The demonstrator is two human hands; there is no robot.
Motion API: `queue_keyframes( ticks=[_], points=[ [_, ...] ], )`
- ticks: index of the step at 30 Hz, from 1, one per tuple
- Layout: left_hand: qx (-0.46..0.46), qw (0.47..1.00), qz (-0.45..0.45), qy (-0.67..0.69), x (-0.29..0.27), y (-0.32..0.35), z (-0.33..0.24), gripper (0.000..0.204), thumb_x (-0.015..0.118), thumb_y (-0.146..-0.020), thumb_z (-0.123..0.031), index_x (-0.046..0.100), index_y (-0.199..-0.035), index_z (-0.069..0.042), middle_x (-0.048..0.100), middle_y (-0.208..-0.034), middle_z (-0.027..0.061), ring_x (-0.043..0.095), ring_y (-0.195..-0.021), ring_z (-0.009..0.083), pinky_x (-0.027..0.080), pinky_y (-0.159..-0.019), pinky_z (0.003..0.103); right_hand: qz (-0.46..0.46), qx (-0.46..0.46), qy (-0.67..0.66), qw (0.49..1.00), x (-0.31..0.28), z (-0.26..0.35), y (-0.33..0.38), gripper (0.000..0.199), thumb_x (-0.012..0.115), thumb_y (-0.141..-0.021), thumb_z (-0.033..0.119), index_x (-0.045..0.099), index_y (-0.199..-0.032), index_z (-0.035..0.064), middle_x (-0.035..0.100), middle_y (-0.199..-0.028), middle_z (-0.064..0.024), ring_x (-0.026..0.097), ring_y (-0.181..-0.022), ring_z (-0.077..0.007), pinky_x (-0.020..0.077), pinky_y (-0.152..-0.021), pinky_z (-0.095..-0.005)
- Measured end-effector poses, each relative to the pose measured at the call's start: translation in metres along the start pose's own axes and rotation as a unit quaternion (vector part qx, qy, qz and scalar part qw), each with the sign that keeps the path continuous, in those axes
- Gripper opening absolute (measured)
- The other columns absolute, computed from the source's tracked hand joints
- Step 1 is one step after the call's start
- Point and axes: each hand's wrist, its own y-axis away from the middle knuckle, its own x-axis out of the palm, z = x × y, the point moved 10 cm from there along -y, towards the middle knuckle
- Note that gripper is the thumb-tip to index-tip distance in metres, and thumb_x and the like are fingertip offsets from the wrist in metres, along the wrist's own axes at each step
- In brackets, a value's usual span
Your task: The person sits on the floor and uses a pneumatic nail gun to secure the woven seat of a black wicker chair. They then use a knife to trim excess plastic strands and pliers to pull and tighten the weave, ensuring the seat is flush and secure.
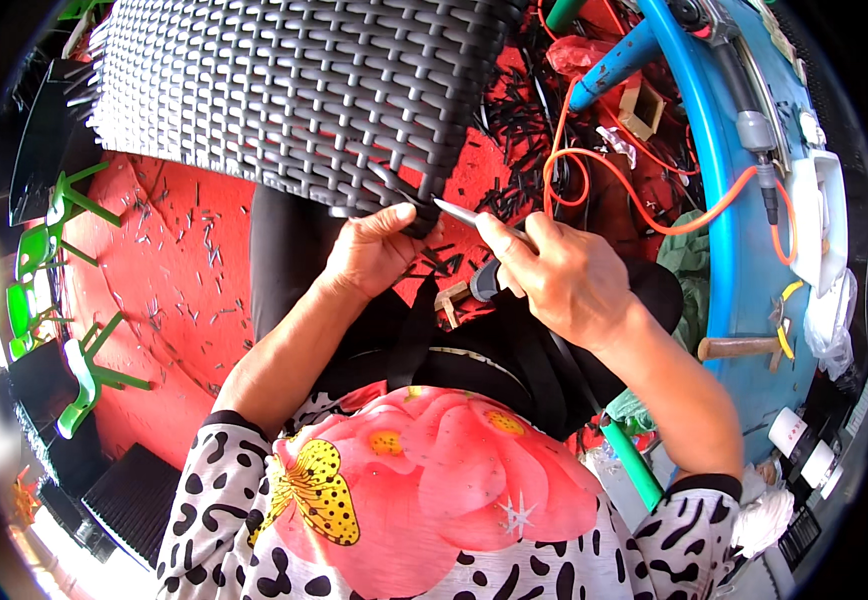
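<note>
2 bare hands (pixel 372 250). 1 dark grey woven wicker panel (pixel 284 90), 1 pointed silver metal tool (pixel 460 213). 1 blue curved-edge bench (pixel 722 260): 1 wooden handle (pixel 739 347) at left edge, 1 white plastic tray (pixel 808 220) toward right edge. Red floor (pixel 134 330): 3+ bright green legged pieces (pixel 84 385) along left edge, black strip offcuts (pixel 529 140) uncountable.

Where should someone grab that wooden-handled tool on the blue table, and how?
Probably by the middle of the wooden handle, fingers wrapped around it. Come from the left, the person's side: the straight handle lies crosswise on the blue table, its free end pointing that way, while a yellow piece sits at its other end.
</note>
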Motion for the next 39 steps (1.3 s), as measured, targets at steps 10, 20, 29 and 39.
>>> queue_keyframes(
  ticks=[10,20,29,39],
  points=[
    [0.013,0.998,0.043,-0.041,0.01,0.002,-0.018,0.027,0.068,-0.08,-0.01,0.062,-0.099,0.008,0.066,-0.091,0.0164,0.064,-0.08,0.028,0.052,-0.079,0.038,0.07,-0.046,0.023,0.996,-0.02,0.006,-0.037,0.032,0.058,-0.081,0.015,0.061,-0.112,0.0066,0.056,-0.074,-0.0083,0.064,-0.059,-0.0203,0.0522,-0.052,-0.0295],
    [0.01,0.999,0.023,-0.036,0.016,0.002,-0.023,0.022,0.065,-0.083,-0.013,0.064,-0.093,0.008,0.066,-0.083,0.0173,0.065,-0.077,0.0294,0.053,-0.078,0.04,-0.001,0.027,-0.082,0.996,0.003,-0.003,-0.021,0.042,0.056,-0.08,0.005,0.057,-0.122,0.0069,0.05,-0.072,-0.0093,0.059,-0.056,-0.0249,0.0505,-0.05,-0.0351],
    [0.01,0.998,0.056,-0.032,0.02,0.009,-0.019,0.029,0.063,-0.084,-0.014,0.062,-0.102,0.009,0.066,-0.09,0.0181,0.066,-0.082,0.0286,0.055,-0.078,0.038,0.092,-0.027,0.003,0.995,-0.034,0.006,-0.04,0.05,0.068,-0.077,0.024,0.057,-0.122,0.0069,0.049,-0.073,-0.0089,0.057,-0.059,-0.0254,0.0479,-0.053,-0.0363],
    [0.013,0.999,0.029,0.011,0.026,0.007,-0.019,0.021,0.064,-0.085,-0.011,0.063,-0.093,0.009,0.067,-0.088,0.0177,0.066,-0.078,0.0299,0.055,-0.075,0.044,-0.003,0.006,0.038,0.999,-0.013,0.019,-0.02,0.041,0.055,-0.081,0.009,0.054,-0.121,-0.0002,0.05,-0.075,-0.0094,0.059,-0.055,-0.0217,0.0506,-0.049,-0.031]
  ],
)
